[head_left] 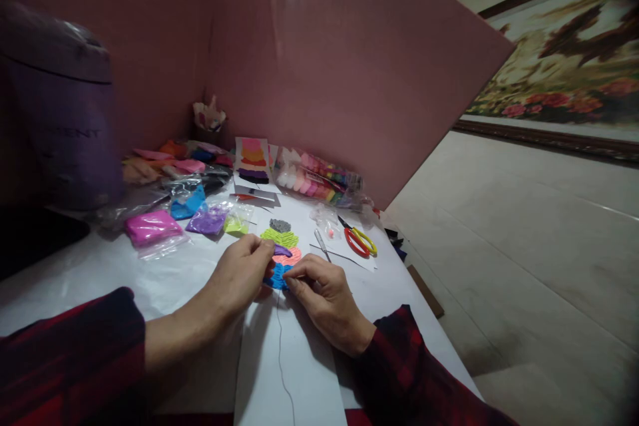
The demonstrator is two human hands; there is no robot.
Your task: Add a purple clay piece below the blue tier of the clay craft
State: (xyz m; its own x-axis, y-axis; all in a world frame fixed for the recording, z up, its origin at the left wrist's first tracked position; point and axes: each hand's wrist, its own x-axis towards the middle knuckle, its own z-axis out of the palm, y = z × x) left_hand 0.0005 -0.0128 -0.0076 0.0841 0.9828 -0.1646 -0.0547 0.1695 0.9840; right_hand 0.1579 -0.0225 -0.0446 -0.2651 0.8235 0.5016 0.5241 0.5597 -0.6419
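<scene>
A white sheet [299, 373] lies in front of me with a thin dark line running down it from layered clay. The layers are textured: a grey tip [280, 225], a yellow-green band [282, 238], a pink band [294, 255] and a blue band [275, 275]. My left hand [242, 269] is closed, with thumb and fingertips at the end of a purple clay strip [283, 250] over the layers. My right hand [324, 293] is in a pinch at the blue band's right edge; what its fingertips hold, if anything, is hidden.
Bags of pink clay [154, 231], purple clay [207, 219] and blue clay [188, 202] lie to the left. Scissors [360, 241] and a slim tool [322, 243] are on the right. Behind stand a colour-striped card [253, 156] and packed clay [319, 180] against a pink panel [339, 66].
</scene>
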